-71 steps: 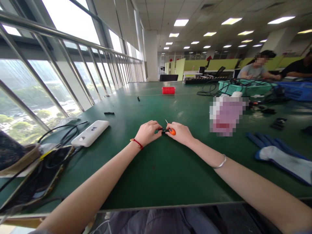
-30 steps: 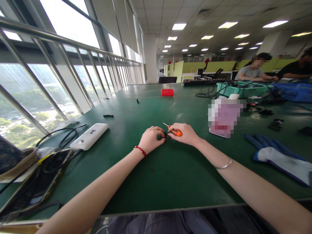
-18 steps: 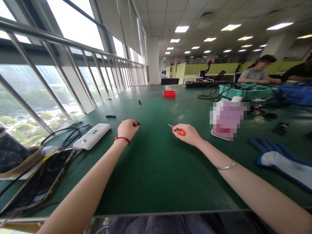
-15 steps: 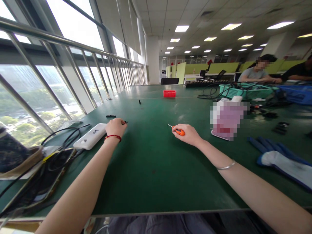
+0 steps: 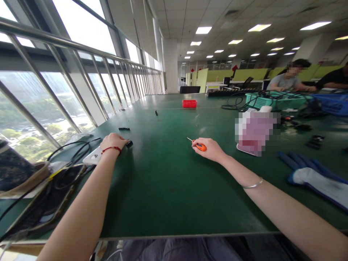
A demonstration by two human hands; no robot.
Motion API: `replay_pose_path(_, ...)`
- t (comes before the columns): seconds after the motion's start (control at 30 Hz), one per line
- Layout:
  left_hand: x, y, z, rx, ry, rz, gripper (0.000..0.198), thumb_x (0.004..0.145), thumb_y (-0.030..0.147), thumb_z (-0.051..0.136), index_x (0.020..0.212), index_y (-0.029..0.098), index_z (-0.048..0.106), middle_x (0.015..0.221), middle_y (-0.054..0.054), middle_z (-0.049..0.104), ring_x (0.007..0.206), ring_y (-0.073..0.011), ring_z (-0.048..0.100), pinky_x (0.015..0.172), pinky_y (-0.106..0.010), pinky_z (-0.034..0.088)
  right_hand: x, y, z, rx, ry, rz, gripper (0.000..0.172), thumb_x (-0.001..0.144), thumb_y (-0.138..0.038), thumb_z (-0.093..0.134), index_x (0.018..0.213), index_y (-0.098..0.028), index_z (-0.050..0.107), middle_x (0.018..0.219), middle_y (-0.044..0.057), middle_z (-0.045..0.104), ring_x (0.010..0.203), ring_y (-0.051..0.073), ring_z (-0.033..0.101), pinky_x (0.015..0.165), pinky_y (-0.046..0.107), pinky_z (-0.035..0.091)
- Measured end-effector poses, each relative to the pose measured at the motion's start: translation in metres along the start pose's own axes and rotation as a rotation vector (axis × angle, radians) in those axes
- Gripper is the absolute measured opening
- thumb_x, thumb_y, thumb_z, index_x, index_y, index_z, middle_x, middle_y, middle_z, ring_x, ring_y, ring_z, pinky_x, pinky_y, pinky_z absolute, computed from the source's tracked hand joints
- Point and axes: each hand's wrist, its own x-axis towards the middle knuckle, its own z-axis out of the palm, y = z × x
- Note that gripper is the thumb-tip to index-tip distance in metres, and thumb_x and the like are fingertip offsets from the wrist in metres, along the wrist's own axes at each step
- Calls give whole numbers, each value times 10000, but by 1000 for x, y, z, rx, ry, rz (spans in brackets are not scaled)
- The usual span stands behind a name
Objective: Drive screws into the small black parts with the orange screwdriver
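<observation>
My left hand (image 5: 114,142), with a red bracelet at the wrist, is closed on a small black part (image 5: 129,144) at the left of the green table. It hangs over one end of a white device (image 5: 94,156). To the right, my right hand (image 5: 208,148) wraps round an orange screwdriver (image 5: 199,145), whose thin metal tip points left. Another small black piece (image 5: 124,128) lies behind my left hand. Farther back are a tiny black piece (image 5: 156,113) and a red box (image 5: 189,104).
A pink, blurred-out object (image 5: 257,132) and blue-and-white gloves (image 5: 312,177) lie at the right. Behind them stand a green basket (image 5: 280,102) with cables and a blue basket (image 5: 330,104). Black cables and a dark tray (image 5: 62,188) are at left. Two people sit at the far right.
My left hand has moved left, over the white device, and more of the black part in its fingers shows. My right hand has stayed in place with the screwdriver.
</observation>
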Motion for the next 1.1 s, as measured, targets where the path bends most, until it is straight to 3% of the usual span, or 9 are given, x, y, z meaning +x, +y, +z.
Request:
replay_pose_path(0.3, 5, -3, 11, 57, -24, 18, 429, 762, 488, 575, 1042, 187, 698, 1112, -160, 632, 1035, -327, 528, 779, -362, 428, 0, 0, 0, 8, -18, -6, 123, 762, -253, 577, 857, -248, 655, 926, -13, 682, 771, 142, 611, 662, 258, 428)
replay_pose_path(0.63, 3, -2, 13, 90, 0, 59, 399, 749, 494, 592, 972, 184, 709, 1027, -139, 651, 1001, -321, 524, 794, -378, 417, 0, 2, 1, 14, -38, -6, 129, 761, -254, 580, 870, -247, 650, 937, -13, 679, 777, 149, 612, 671, 265, 427)
replay_pose_path(0.9, 5, -3, 16, 59, 38, 38, 369, 822, 397, 506, 1055, 173, 684, 1096, -146, 640, 1030, -315, 550, 806, -383, 414, 0, -2, -1, -9, -33, 6, 170, 807, -365, 554, 894, -257, 653, 948, -9, 679, 772, 149, 607, 657, 269, 427)
replay_pose_path(1.1, 4, -2, 17, 107, 17, 54, 421, 782, 485, 533, 1032, 189, 697, 1093, -157, 639, 1057, -338, 523, 824, -396, 397, 1, -4, -1, -44, -45, 17, 179, 808, -384, 556, 900, -263, 652, 952, -9, 677, 776, 148, 606, 631, 256, 419)
